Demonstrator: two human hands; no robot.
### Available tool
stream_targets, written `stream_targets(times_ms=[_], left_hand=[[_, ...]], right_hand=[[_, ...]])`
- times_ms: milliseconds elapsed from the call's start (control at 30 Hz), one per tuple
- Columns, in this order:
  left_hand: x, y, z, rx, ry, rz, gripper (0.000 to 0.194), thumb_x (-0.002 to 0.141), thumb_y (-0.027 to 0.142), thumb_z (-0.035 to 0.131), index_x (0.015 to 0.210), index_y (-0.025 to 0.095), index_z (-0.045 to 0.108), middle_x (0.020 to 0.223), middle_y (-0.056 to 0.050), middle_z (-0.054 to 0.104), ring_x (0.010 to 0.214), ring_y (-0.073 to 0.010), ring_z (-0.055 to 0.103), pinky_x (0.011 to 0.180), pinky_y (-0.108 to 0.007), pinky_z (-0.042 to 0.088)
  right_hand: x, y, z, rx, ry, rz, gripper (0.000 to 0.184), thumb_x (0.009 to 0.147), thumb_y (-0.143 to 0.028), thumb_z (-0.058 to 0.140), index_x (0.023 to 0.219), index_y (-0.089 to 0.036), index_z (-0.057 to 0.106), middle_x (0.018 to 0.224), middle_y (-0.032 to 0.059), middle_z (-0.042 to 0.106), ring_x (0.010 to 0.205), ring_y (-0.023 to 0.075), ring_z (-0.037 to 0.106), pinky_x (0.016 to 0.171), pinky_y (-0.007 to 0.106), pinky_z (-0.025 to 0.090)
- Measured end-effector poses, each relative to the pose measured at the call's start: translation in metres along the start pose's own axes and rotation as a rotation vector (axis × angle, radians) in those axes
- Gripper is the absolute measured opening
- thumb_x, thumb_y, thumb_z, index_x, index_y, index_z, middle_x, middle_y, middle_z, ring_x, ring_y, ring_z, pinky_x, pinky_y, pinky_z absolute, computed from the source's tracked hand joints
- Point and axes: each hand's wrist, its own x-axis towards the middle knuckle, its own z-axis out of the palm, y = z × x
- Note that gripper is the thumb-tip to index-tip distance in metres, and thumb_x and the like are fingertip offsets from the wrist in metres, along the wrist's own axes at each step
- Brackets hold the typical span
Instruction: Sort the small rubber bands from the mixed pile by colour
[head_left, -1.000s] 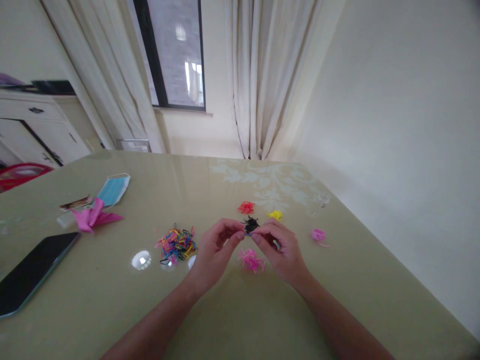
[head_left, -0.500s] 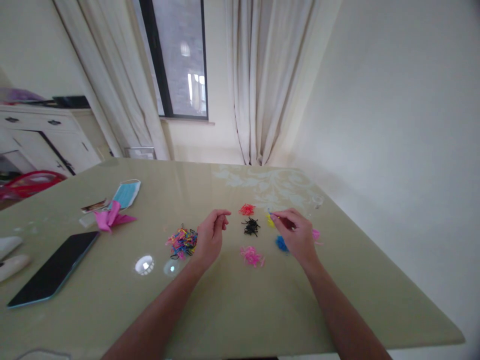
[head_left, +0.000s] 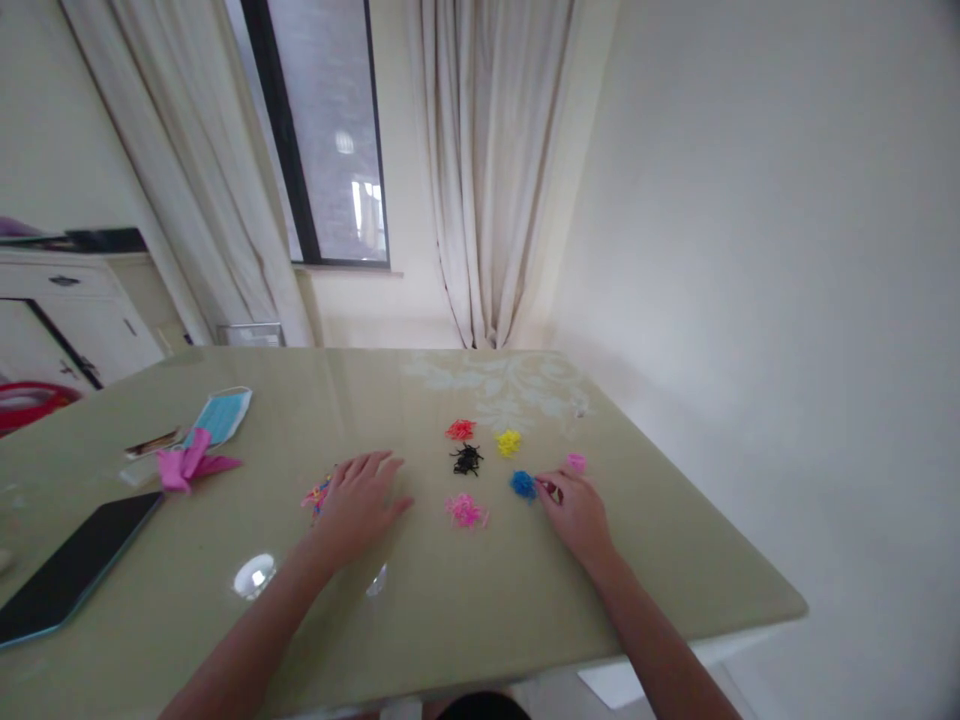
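Over the mixed pile of small coloured rubber bands [head_left: 315,496], my left hand [head_left: 361,508] is open, palm down with its fingers spread, and covers most of that pile. My right hand [head_left: 579,515] has its thumb and fingertips pinched at the right edge of a blue pile of bands [head_left: 523,485]. What lies between those fingertips is too small to make out. Sorted by colour, a red pile [head_left: 460,429], a black pile [head_left: 467,460], a yellow pile [head_left: 508,443] and a pink pile [head_left: 466,510] lie between and beyond the hands. Another small pink pile [head_left: 576,462] sits just behind my right hand.
On the left of the glossy table [head_left: 420,630] lie a dark tablet [head_left: 82,565], a pink folded-paper shape [head_left: 193,462] and a blue face mask [head_left: 223,416]. A wall [head_left: 720,300] stands along the right side, with a curtain [head_left: 487,180] and a window behind.
My left hand has moved left onto the mixed pile and opened its fingers. My right hand has come down from near the yellow pile to the blue one. The view has shifted right.
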Motion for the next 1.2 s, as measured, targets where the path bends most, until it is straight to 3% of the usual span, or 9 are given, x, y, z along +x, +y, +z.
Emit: stream_targets(times_ms=[133, 233, 367, 500, 700, 833, 1000, 1100, 1200], left_hand=[[-0.033, -0.024, 0.003, 0.151, -0.036, -0.156, 0.067, 0.093, 0.061, 0.055, 0.149, 0.024, 0.055, 0.162, -0.016, 0.047, 0.146, -0.0404, 0.041, 0.12, -0.062, 0.021], [-0.036, -0.036, 0.005, 0.147, -0.057, -0.249, 0.064, 0.098, 0.061, 0.043, 0.15, 0.024, 0.053, 0.157, -0.016, 0.051, 0.143, -0.0392, 0.043, 0.114, -0.06, 0.03], [-0.018, -0.038, 0.006, 0.135, -0.034, -0.31, 0.052, 0.102, 0.052, 0.038, 0.134, 0.021, 0.064, 0.141, -0.017, 0.059, 0.128, -0.0389, 0.051, 0.102, -0.055, 0.042], [0.006, -0.038, 0.005, 0.118, -0.021, -0.338, 0.045, 0.103, 0.045, 0.035, 0.117, 0.019, 0.069, 0.125, -0.018, 0.065, 0.117, -0.0368, 0.057, 0.096, -0.052, 0.045], [0.046, -0.05, 0.0, 0.078, -0.078, -0.315, 0.03, 0.096, 0.037, 0.049, 0.1, 0.02, 0.073, 0.112, -0.015, 0.073, 0.111, -0.0352, 0.065, 0.093, -0.05, 0.048], [0.061, -0.052, 0.0, -0.008, -0.109, -0.297, 0.023, 0.09, 0.037, 0.059, 0.089, 0.023, 0.078, 0.104, -0.011, 0.079, 0.103, -0.03, 0.07, 0.091, -0.043, 0.05], [0.052, -0.05, 0.003, -0.07, -0.065, -0.33, 0.03, 0.096, 0.04, 0.053, 0.11, 0.028, 0.077, 0.114, -0.009, 0.08, 0.113, -0.0335, 0.069, 0.096, -0.05, 0.046], [0.044, -0.048, 0.003, -0.071, -0.028, -0.326, 0.036, 0.099, 0.042, 0.049, 0.12, 0.028, 0.075, 0.125, -0.009, 0.077, 0.121, -0.0343, 0.066, 0.1, -0.051, 0.043], [0.041, -0.041, 0.005, -0.032, 0.019, -0.227, 0.036, 0.101, 0.037, 0.047, 0.121, 0.03, 0.075, 0.137, -0.008, 0.072, 0.129, -0.0349, 0.06, 0.105, -0.054, 0.036]], right_hand=[[0.004, -0.001, 0.006, -0.002, -0.034, -0.021, 0.022, 0.097, -0.025, 0.06, 0.098, -0.018, 0.081, 0.087, 0.0083, 0.075, 0.08, 0.023, 0.07, 0.075, 0.033, 0.052], [0.006, 0.001, 0.009, 0.021, -0.014, -0.027, 0.024, 0.096, -0.026, 0.059, 0.098, -0.018, 0.081, 0.088, 0.0089, 0.075, 0.08, 0.0235, 0.07, 0.077, 0.035, 0.053], [0.004, 0.005, 0.009, 0.088, 0.017, -0.028, 0.026, 0.097, -0.029, 0.056, 0.096, -0.018, 0.08, 0.086, 0.0091, 0.076, 0.08, 0.024, 0.07, 0.077, 0.036, 0.052], [0.001, 0.007, 0.007, 0.118, 0.057, 0.005, 0.031, 0.099, -0.035, 0.054, 0.09, -0.019, 0.079, 0.079, 0.0087, 0.074, 0.067, 0.0225, 0.066, 0.068, 0.035, 0.05], [0.0, 0.004, 0.002, 0.122, 0.157, -0.001, 0.045, 0.102, -0.048, 0.049, 0.087, -0.017, 0.077, 0.078, 0.009, 0.072, 0.059, 0.0201, 0.061, 0.064, 0.034, 0.049], [0.009, -0.019, -0.01, 0.117, 0.232, -0.049, 0.042, 0.105, -0.046, 0.049, 0.093, -0.017, 0.077, 0.081, 0.0078, 0.071, 0.058, 0.0176, 0.059, 0.064, 0.033, 0.049], [0.041, -0.073, -0.023, 0.179, 0.251, -0.183, 0.028, 0.106, -0.036, 0.052, 0.1, -0.02, 0.075, 0.088, 0.0063, 0.07, 0.067, 0.0163, 0.063, 0.067, 0.029, 0.049], [0.064, -0.103, -0.013, 0.184, 0.227, -0.234, 0.026, 0.105, -0.035, 0.056, 0.09, -0.021, 0.072, 0.086, 0.0051, 0.068, 0.073, 0.0168, 0.065, 0.069, 0.028, 0.047], [0.07, -0.118, 0.009, 0.191, 0.184, -0.266, 0.029, 0.103, -0.036, 0.06, 0.079, -0.021, 0.066, 0.081, 0.004, 0.065, 0.07, 0.0162, 0.062, 0.067, 0.027, 0.045]])
